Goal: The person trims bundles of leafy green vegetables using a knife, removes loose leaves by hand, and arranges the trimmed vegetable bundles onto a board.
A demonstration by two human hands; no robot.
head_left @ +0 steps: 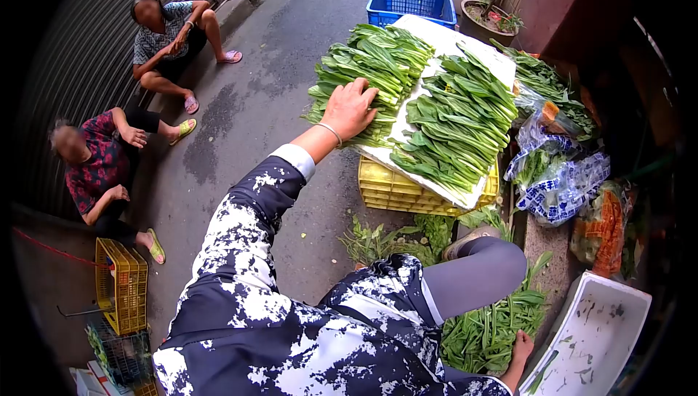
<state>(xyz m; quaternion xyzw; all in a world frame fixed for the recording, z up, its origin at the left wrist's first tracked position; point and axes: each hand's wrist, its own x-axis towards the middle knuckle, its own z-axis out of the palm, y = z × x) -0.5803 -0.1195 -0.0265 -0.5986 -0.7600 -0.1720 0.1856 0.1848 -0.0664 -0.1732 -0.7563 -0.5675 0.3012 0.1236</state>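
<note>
My left hand (350, 110) rests on the near end of a row of leafy green bundles (385, 58), its fingers curled over the stems; whether it grips any is hidden. Beside that row lies a second row of greens (462, 120), both on a white foam board (497, 59) set over stacked yellow crates (407, 191). Low on the right, my right hand (521, 351) touches the edge of a heap of loose long-leaved greens (488, 332) beside my knee. Its fingers are partly hidden.
Two people (163, 47) sit low along the shutter at left. A blue crate (411, 0) and a potted plant (491, 24) stand beyond the board. Bagged greens (556, 185) and a white foam box (592, 338) are at right, a yellow crate (122, 283) at lower left.
</note>
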